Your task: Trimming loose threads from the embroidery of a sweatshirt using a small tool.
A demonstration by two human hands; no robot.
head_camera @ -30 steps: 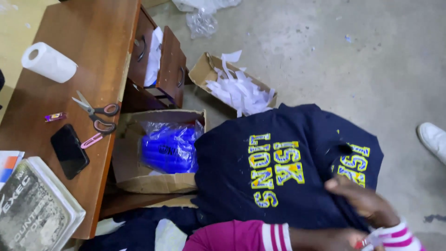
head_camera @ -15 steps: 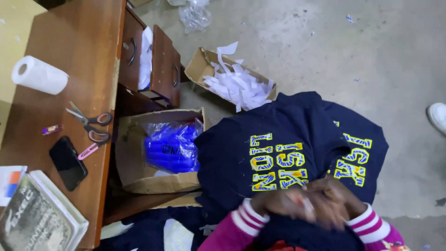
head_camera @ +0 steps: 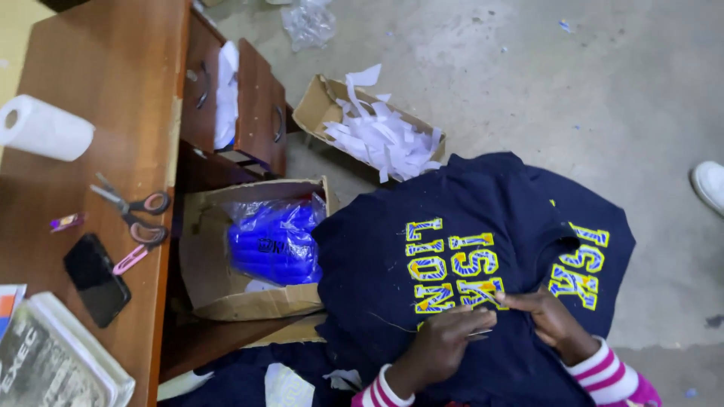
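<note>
A navy garment [head_camera: 483, 203] with yellow and blue lettering [head_camera: 445, 264] lies spread over my lap. Both my hands rest on its near part, at the lower edge of the lettering. My left hand [head_camera: 441, 343] presses the cloth with its fingers closed, and a thin pale sliver shows at its fingertips. My right hand [head_camera: 549, 320] pinches the cloth at the edge of a yellow letter. The fingertips of the two hands almost meet. Pink and white striped cuffs [head_camera: 603, 373] cover both wrists.
A wooden desk [head_camera: 143, 90] at left carries a paper roll [head_camera: 45, 128], scissors [head_camera: 128, 207], a black phone [head_camera: 96, 279] and a book [head_camera: 53, 362]. On the floor stand a carton holding a blue plastic packet [head_camera: 275, 241] and a carton of white paper scraps [head_camera: 377, 132]. A white shoe [head_camera: 709, 185] shows at right.
My hands have come together from the lower right onto the lettering. The left hand, hidden a second ago, now lies on the cloth. The view has shifted slightly.
</note>
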